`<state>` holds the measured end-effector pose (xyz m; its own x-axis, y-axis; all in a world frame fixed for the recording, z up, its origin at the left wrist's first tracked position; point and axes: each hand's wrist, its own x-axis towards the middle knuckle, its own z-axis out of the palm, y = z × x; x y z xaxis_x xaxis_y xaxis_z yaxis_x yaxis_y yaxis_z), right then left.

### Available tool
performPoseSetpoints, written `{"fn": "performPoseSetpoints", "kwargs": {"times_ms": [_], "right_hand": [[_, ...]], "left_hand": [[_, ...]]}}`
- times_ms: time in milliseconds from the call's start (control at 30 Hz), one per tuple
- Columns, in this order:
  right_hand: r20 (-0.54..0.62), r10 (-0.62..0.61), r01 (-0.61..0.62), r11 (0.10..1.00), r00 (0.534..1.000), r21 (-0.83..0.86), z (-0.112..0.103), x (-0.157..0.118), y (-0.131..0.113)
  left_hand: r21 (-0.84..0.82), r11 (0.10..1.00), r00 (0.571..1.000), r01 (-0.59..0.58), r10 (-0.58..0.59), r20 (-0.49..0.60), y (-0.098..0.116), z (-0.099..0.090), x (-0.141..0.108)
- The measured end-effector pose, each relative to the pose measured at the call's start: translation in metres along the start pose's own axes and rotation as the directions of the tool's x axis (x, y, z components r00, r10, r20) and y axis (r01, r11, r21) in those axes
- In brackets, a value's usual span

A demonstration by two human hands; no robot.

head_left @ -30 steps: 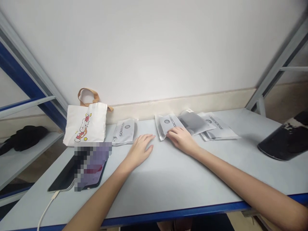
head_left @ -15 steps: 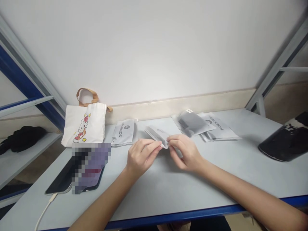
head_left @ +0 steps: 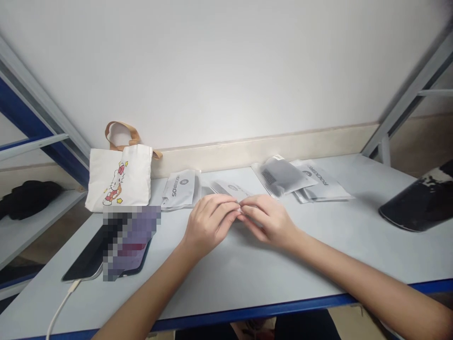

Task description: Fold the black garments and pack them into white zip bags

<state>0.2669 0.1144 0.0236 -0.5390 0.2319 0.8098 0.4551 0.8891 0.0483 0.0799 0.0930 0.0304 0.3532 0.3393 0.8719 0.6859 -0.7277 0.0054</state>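
Between my hands is a translucent frosted plastic bag [head_left: 231, 188] with dark printing, held above the middle of the table. My left hand [head_left: 210, 219] pinches its near edge, fingers closed. Right beside it, my right hand [head_left: 271, 219] pinches the same edge, its fingertips meeting those of the left. The fingers cover the near edge, and I cannot make out the bag's contents. Behind on the left lies a stack of printed frosted bags [head_left: 180, 189]. Behind on the right, a frosted bag with a dark item inside [head_left: 285, 174] rests partly on other printed bags [head_left: 323, 182].
A white tote bag [head_left: 120, 177] with a cartoon print leans at the back left. In front of it lie a phone [head_left: 83, 259] on a white cable [head_left: 58, 311] and another phone [head_left: 139, 264]. A dark curved object [head_left: 417, 203] stands at the right. Metal frame posts flank the table.
My fingertips have come together along the bag's near edge, and the bag lies flatter, its printed face showing more. The view has shifted slightly. Other things stay in place.
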Motion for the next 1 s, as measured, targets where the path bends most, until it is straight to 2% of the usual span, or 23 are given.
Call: {"fn": "performPoseSetpoints", "kwargs": {"times_ms": [100, 300, 400, 467, 567, 700, 767, 833, 900, 933, 1000], "right_hand": [[-0.012, -0.008, 0.007, 0.999, 1.0, -0.034, 0.001, -0.001, 0.002], [-0.114, -0.09, 0.076, 0.989, 0.989, -0.128, -0.002, -0.003, 0.007], [-0.216, -0.118, 0.071, 0.975, 0.969, -0.212, -0.006, -0.003, 0.01], [-0.297, -0.114, 0.025, 0.957, 0.948, -0.29, -0.011, -0.003, 0.013], [-0.391, 0.008, -0.142, 0.938, 0.92, -0.315, -0.02, 0.0, 0.015], [-0.443, 0.248, -0.343, 0.928, 0.861, -0.146, -0.024, 0.006, 0.019], [-0.426, 0.377, -0.431, 0.902, 0.822, -0.034, -0.022, 0.006, 0.023], [-0.384, 0.521, -0.527, 0.844, 0.762, 0.099, -0.018, 0.005, 0.027], [-0.322, 0.606, -0.573, 0.795, 0.727, 0.2, -0.014, 0.003, 0.032], [-0.292, 0.625, -0.579, 0.781, 0.725, 0.234, -0.012, 0.002, 0.033], [-0.239, 0.647, -0.585, 0.759, 0.724, 0.285, -0.009, 0.0, 0.036]], "left_hand": [[-0.017, 0.999, 0.999, 0.032, -0.032, 0.042, -0.002, 0.0, 0.001], [0.051, 0.998, 0.994, 0.045, -0.05, 0.095, -0.011, 0.0, 0.002], [0.114, 0.991, 0.987, 0.071, -0.086, 0.134, -0.024, -0.001, 0.001], [0.163, 0.981, 0.976, 0.107, -0.135, 0.169, -0.039, -0.003, -0.001], [0.262, 0.947, 0.954, 0.186, -0.238, 0.181, -0.065, -0.008, -0.007], [0.349, 0.891, 0.92, 0.291, -0.36, 0.153, -0.083, -0.017, -0.012], [0.304, 0.896, 0.916, 0.324, -0.378, 0.138, -0.081, -0.018, -0.013], [0.206, 0.906, 0.909, 0.369, -0.398, 0.123, -0.073, -0.017, -0.012], [0.128, 0.911, 0.906, 0.393, -0.407, 0.114, -0.063, -0.015, -0.01], [0.112, 0.92, 0.917, 0.376, -0.387, 0.098, -0.057, -0.014, -0.008], [0.1, 0.958, 0.962, 0.267, -0.272, 0.037, -0.046, -0.013, -0.005]]}}
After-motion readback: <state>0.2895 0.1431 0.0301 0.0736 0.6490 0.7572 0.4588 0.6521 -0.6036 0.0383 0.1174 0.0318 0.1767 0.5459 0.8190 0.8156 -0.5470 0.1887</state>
